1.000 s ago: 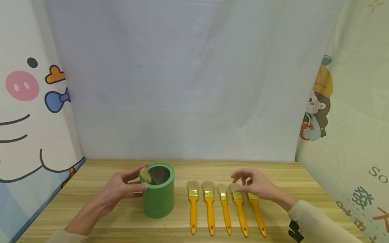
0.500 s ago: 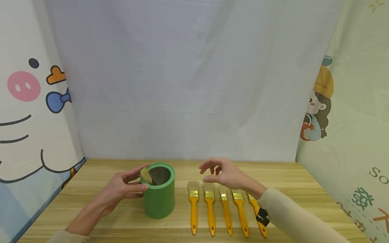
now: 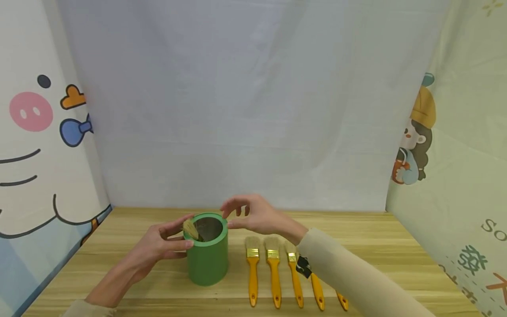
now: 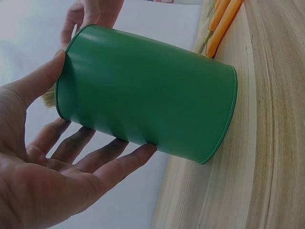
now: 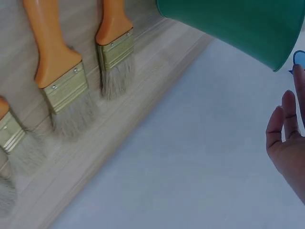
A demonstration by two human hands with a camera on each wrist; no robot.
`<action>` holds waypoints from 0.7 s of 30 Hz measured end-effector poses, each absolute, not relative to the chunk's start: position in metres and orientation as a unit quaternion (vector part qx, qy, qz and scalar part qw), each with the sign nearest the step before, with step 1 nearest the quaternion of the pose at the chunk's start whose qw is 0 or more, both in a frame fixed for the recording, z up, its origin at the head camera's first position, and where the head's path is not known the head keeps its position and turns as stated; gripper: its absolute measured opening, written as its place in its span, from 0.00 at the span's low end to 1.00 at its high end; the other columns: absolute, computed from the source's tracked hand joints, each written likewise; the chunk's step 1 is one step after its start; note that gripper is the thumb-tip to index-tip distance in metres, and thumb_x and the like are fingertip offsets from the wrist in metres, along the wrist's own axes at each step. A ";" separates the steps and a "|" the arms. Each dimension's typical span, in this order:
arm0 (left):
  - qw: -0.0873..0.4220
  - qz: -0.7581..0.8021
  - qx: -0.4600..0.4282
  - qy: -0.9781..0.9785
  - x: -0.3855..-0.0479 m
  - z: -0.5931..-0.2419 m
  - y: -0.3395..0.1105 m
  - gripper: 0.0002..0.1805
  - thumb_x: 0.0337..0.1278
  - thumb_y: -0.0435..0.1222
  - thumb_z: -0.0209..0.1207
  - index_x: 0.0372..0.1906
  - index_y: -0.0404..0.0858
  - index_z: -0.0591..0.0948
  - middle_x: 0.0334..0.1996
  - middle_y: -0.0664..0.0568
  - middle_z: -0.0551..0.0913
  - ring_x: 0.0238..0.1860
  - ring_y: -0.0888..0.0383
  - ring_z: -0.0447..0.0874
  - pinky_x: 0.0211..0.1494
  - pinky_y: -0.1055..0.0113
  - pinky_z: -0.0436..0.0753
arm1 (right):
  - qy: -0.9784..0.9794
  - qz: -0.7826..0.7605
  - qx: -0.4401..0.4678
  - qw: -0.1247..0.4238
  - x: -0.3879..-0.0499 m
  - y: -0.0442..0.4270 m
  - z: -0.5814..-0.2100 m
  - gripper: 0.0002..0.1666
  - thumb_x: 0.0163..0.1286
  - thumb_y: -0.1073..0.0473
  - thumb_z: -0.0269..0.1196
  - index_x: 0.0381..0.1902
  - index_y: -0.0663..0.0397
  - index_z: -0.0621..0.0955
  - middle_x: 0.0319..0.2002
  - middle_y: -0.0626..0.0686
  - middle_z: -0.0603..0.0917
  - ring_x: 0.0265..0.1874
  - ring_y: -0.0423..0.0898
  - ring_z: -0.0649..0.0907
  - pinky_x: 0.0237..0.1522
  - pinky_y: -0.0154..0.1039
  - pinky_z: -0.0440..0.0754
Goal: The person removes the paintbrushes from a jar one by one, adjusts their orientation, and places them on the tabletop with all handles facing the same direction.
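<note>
A green cylindrical can (image 3: 207,264) stands upright on the table at centre left, its open top facing up. Pale paintbrush bristles (image 3: 190,230) stick up at its left rim. My left hand (image 3: 160,242) holds the can from the left, the thumb at the rim; in the left wrist view its fingers (image 4: 116,167) lie spread along the side. At the right rim is my right hand (image 3: 255,215), fingers loosely bent and nothing in them; whether it touches the rim I cannot tell. Several orange-handled paintbrushes (image 3: 253,273) lie in a row to the right of the can.
The wooden table (image 3: 138,220) ends at a white cloth backdrop (image 3: 245,110). Printed cloth panels (image 3: 455,145) stand on both sides. My right sleeve (image 3: 356,268) passes over the rightmost brushes and hides parts of them.
My right hand has moved left from above the rightmost brushes to the can's right rim. The left hand, the can and the brushes have stayed in place.
</note>
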State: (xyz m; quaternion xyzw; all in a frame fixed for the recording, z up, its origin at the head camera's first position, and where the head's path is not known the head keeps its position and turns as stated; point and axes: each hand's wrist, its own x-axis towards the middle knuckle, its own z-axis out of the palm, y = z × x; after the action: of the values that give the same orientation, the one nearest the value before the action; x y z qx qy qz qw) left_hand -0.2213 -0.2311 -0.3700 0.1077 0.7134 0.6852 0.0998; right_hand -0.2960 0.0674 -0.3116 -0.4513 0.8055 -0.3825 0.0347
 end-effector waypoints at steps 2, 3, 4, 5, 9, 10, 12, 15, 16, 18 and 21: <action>0.102 0.684 0.107 0.714 -0.221 -0.370 -0.231 0.46 0.64 0.34 0.72 0.83 0.38 0.62 0.79 0.31 0.60 0.70 0.35 0.73 0.58 0.48 0.87 | 0.805 -0.369 -0.462 0.042 -0.297 0.057 -0.310 0.20 0.71 0.60 0.73 0.59 0.53 0.85 0.47 0.48 0.90 0.45 0.45 0.82 0.44 0.41 0.79; 0.103 0.684 0.107 0.714 -0.221 -0.370 -0.231 0.46 0.64 0.34 0.71 0.83 0.38 0.62 0.79 0.31 0.60 0.71 0.35 0.72 0.58 0.48 0.87 | 0.804 -0.366 -0.466 0.047 -0.298 0.052 -0.310 0.20 0.71 0.61 0.73 0.60 0.54 0.85 0.48 0.48 0.90 0.46 0.46 0.83 0.45 0.43 0.80; 0.104 0.683 0.106 0.715 -0.221 -0.370 -0.231 0.46 0.65 0.35 0.71 0.83 0.38 0.62 0.79 0.31 0.60 0.71 0.35 0.72 0.58 0.48 0.87 | 0.802 -0.363 -0.471 0.051 -0.299 0.047 -0.310 0.21 0.71 0.61 0.73 0.60 0.55 0.85 0.48 0.49 0.90 0.47 0.46 0.83 0.46 0.45 0.81; 0.105 0.683 0.105 0.715 -0.221 -0.370 -0.231 0.46 0.65 0.35 0.71 0.83 0.38 0.61 0.79 0.31 0.59 0.71 0.35 0.73 0.58 0.48 0.87 | 0.801 -0.359 -0.476 0.053 -0.300 0.042 -0.310 0.21 0.71 0.61 0.74 0.60 0.57 0.85 0.47 0.49 0.90 0.47 0.46 0.84 0.47 0.45 0.81; 0.108 0.682 0.103 0.716 -0.221 -0.369 -0.231 0.46 0.65 0.35 0.71 0.84 0.38 0.61 0.79 0.31 0.59 0.70 0.36 0.73 0.59 0.47 0.87 | 0.792 -0.357 -0.491 0.059 -0.304 0.026 -0.310 0.21 0.70 0.64 0.74 0.59 0.59 0.84 0.47 0.51 0.90 0.45 0.42 0.83 0.47 0.42 0.83; 0.108 0.682 0.103 0.716 -0.221 -0.369 -0.231 0.46 0.65 0.35 0.71 0.84 0.38 0.61 0.79 0.31 0.59 0.70 0.36 0.74 0.59 0.48 0.87 | 0.793 -0.355 -0.492 0.059 -0.304 0.022 -0.310 0.21 0.70 0.64 0.74 0.59 0.59 0.84 0.46 0.51 0.90 0.43 0.40 0.83 0.46 0.39 0.82; 0.108 0.683 0.105 0.715 -0.221 -0.369 -0.231 0.47 0.65 0.35 0.71 0.84 0.38 0.61 0.80 0.30 0.58 0.70 0.36 0.74 0.59 0.48 0.87 | 0.795 -0.351 -0.492 0.058 -0.304 0.016 -0.310 0.21 0.69 0.65 0.74 0.59 0.59 0.85 0.46 0.51 0.90 0.40 0.39 0.82 0.44 0.35 0.81; 0.109 0.685 0.107 0.712 -0.221 -0.369 -0.232 0.47 0.65 0.34 0.71 0.84 0.37 0.60 0.80 0.31 0.57 0.68 0.39 0.76 0.59 0.48 0.87 | 0.799 -0.345 -0.488 0.062 -0.303 0.008 -0.310 0.22 0.68 0.65 0.75 0.59 0.57 0.85 0.45 0.50 0.90 0.39 0.38 0.81 0.43 0.32 0.81; 0.108 0.686 0.109 0.711 -0.221 -0.369 -0.232 0.47 0.65 0.34 0.71 0.84 0.36 0.60 0.80 0.30 0.57 0.67 0.40 0.78 0.59 0.49 0.87 | 0.799 -0.343 -0.489 0.063 -0.302 0.006 -0.311 0.22 0.67 0.65 0.76 0.59 0.56 0.85 0.46 0.49 0.90 0.40 0.37 0.82 0.43 0.31 0.80; 0.110 0.688 0.110 0.709 -0.222 -0.369 -0.232 0.47 0.66 0.34 0.70 0.84 0.36 0.58 0.80 0.31 0.57 0.66 0.44 0.80 0.59 0.49 0.87 | 0.800 -0.338 -0.490 0.068 -0.302 0.002 -0.312 0.23 0.67 0.64 0.76 0.59 0.54 0.85 0.46 0.48 0.90 0.42 0.37 0.82 0.46 0.30 0.81; 0.112 0.688 0.114 0.708 -0.223 -0.370 -0.233 0.47 0.68 0.34 0.69 0.84 0.35 0.56 0.80 0.30 0.55 0.66 0.45 0.80 0.59 0.49 0.87 | 0.802 -0.331 -0.491 0.078 -0.301 -0.002 -0.312 0.24 0.67 0.64 0.76 0.60 0.53 0.84 0.47 0.47 0.90 0.47 0.37 0.83 0.50 0.30 0.81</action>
State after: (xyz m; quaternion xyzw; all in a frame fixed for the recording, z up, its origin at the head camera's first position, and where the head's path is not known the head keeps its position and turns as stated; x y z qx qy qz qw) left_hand -0.2227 -0.2333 -0.3699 0.1135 0.7076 0.6884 0.1121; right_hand -0.3007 -0.0017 -0.3123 -0.4913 0.8017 -0.3314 0.0780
